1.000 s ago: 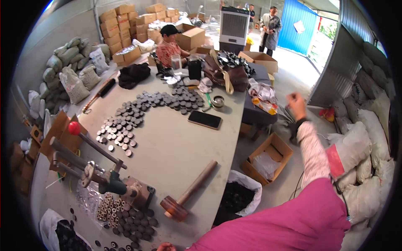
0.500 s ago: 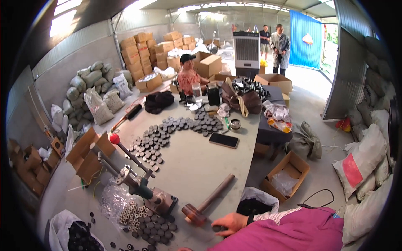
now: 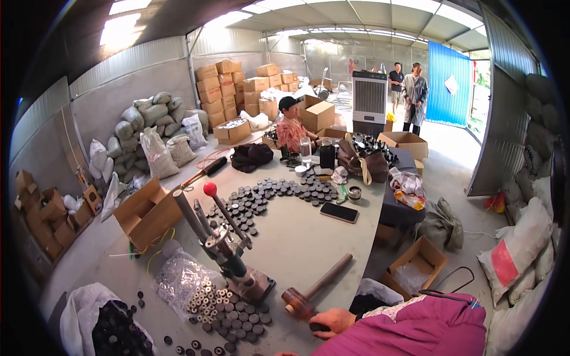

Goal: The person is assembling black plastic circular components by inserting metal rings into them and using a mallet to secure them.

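My right hand, coming from a magenta sleeve, is closed around a dark round disc at the near table edge. Only a sliver of my left hand shows at the bottom rim; its fingers are hidden. Just beyond my right hand lies a wooden mallet, its handle slanting away to the right. A hand-lever press with a red ball knob stands left of the mallet. Grey-black discs are spread at its base, beside a heap of small metal-coloured rings.
More dark discs form an arc across the table. A phone lies at the right. At lower left is a white sack of black parts, near a clear plastic bag. A person sits across the table.
The view has tilted up slightly and turned left, so the scene sits lower and further right. My right hand still holds the disc beside the mallet.
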Tool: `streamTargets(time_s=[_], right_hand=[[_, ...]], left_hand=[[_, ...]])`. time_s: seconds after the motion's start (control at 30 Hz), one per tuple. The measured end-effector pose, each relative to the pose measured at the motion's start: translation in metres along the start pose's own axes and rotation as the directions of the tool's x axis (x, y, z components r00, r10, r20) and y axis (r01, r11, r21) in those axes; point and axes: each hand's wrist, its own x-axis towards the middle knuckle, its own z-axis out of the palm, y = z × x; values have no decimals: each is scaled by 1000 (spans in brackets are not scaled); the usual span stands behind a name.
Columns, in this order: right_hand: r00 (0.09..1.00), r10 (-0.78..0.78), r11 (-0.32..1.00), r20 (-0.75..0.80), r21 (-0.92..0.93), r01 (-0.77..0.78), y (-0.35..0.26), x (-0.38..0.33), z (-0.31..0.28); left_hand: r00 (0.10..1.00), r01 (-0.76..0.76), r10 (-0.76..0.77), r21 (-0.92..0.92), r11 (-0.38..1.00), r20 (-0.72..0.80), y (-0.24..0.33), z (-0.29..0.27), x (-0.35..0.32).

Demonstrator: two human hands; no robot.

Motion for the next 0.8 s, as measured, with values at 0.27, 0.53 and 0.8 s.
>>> streamTargets(time_s=[0.27, 0.53, 0.8], right_hand=[[1000, 0, 999, 19, -42, 1, 0, -1, 4], [1000, -3, 999, 19, -53, 4, -3, 4, -4], [999, -1, 994, 46, -107, 6, 2, 4, 1]], left_hand=[[993, 105, -104, 13, 994, -59, -7, -7, -1], [983, 144, -143, -1, 990, -117, 7, 0, 1], [980, 132, -135, -25, 991, -145, 3, -5, 1]])
